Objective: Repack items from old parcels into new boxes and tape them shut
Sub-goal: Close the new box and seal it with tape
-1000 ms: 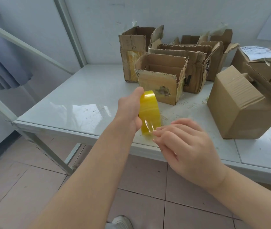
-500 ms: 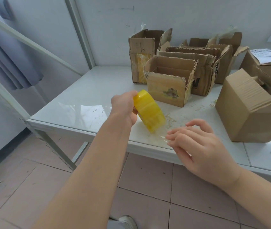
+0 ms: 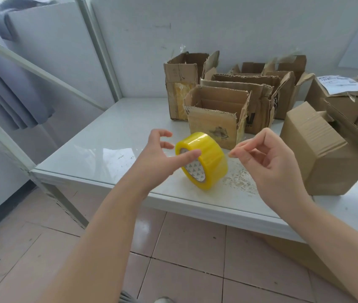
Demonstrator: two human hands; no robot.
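**Tape on the bench, one grip released**

Both bare forearms reach out over the tiled floor towards the bench (image 3: 112, 136). The left hand (image 3: 158, 154) hangs at the bench's front edge with its fingers spread and straight; its grip is released, and the thumb (image 3: 190, 154) lies across the open side of the tape (image 3: 211, 156). I cannot tell whether the thumb touches it.

The one yellow roll stands on its rim on the bench, tilted, between the two hands. The right hand (image 3: 272, 165) is just beside it, palm up and fingers curled. Its thumb and forefinger tips are pinched together close to the roll; whether a tape end sits in that grip I cannot tell.

To the right of that hand, a plain box (image 3: 318, 154) lies tipped on the bench with one flap loose.

Behind the roll is a small open box (image 3: 211, 123) showing only bare cardboard walls. Behind it crowd about four more torn open boxes, the tall box (image 3: 179, 88) at the left; their insides are hidden from here.

Far right, two labelled boxes (image 3: 339, 101) carry white paper labels (image 3: 342, 84).
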